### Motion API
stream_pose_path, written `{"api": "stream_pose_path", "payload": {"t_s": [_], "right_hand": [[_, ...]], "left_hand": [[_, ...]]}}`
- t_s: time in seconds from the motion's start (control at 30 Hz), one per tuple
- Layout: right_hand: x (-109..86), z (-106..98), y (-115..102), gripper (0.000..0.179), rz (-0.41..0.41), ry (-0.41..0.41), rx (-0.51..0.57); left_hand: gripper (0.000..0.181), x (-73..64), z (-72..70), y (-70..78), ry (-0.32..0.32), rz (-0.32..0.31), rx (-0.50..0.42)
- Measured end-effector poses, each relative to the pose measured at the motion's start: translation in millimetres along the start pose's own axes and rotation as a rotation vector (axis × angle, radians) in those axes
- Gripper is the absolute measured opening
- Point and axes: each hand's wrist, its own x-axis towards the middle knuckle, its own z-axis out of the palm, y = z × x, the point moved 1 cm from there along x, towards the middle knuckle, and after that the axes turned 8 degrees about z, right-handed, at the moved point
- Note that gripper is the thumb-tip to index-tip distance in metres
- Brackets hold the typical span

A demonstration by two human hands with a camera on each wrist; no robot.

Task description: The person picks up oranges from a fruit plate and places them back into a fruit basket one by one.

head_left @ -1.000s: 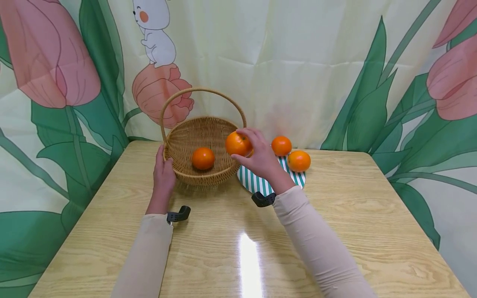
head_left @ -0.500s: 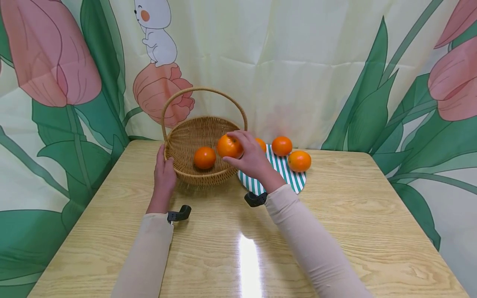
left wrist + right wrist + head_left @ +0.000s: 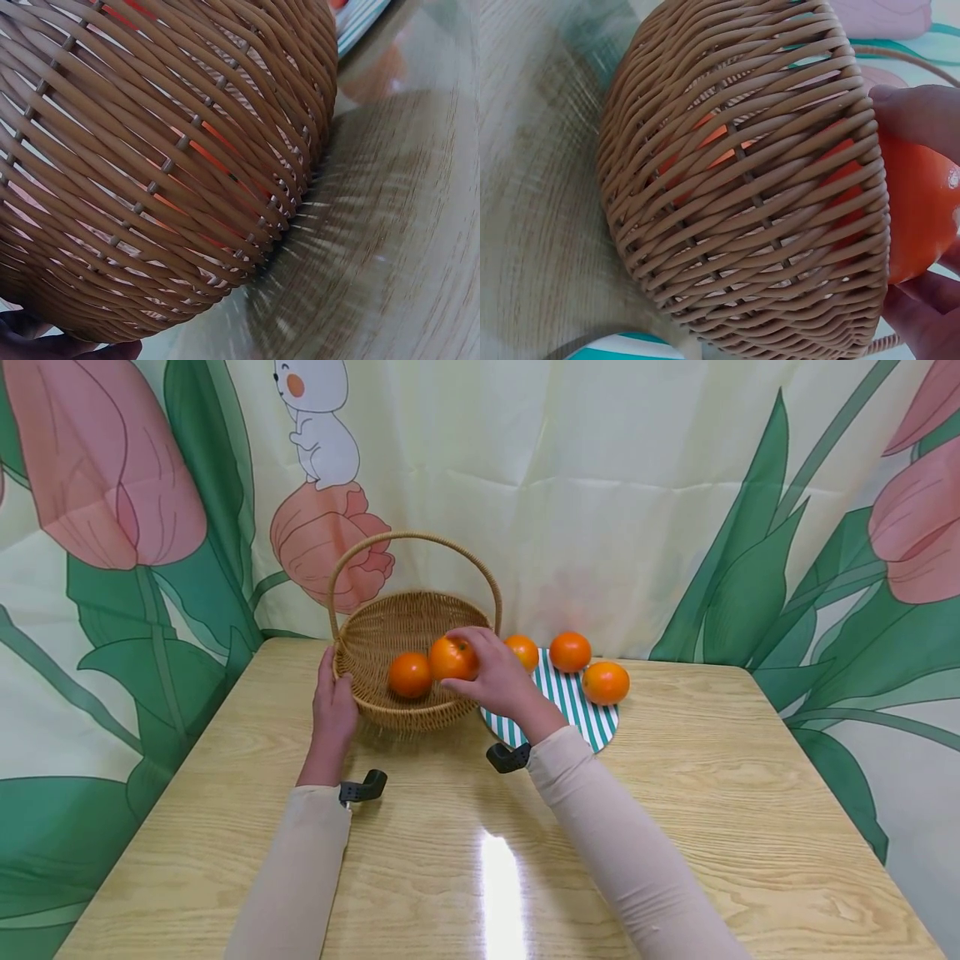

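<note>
A wicker basket with a tall arched handle stands at the back of the table, one orange inside it. My left hand grips the basket's left rim; only its fingertips show at the corner of the left wrist view. Between the thumb and fingers of my right hand is a second orange, held over the right part of the basket's opening. In the right wrist view this held orange sits at the rim, partly behind the weave.
Right of the basket lies a green-and-white striped round mat. Several oranges rest on or by it, among them a back one and a right one. A printed curtain hangs behind the wooden table.
My right hand has carried its orange leftward from the basket's right rim to over the opening. Another orange on the mat has come into sight behind it. My left hand stays on the rim.
</note>
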Motion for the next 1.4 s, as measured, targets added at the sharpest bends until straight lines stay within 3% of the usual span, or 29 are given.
{"api": "stream_pose_path", "payload": {"t_s": [1.0,1.4], "right_hand": [[13.3,2.8,-6.7,0.066,0.06,-0.31,-0.157],[17.7,2.7,-5.6,0.067,0.079,-0.385,-0.184]], "left_hand": [[0.055,-0.5,2.6,2.1,0.001,-0.001,-0.002],[0.055,-0.5,3.3,3.2,-0.003,0.0,0.007]]}}
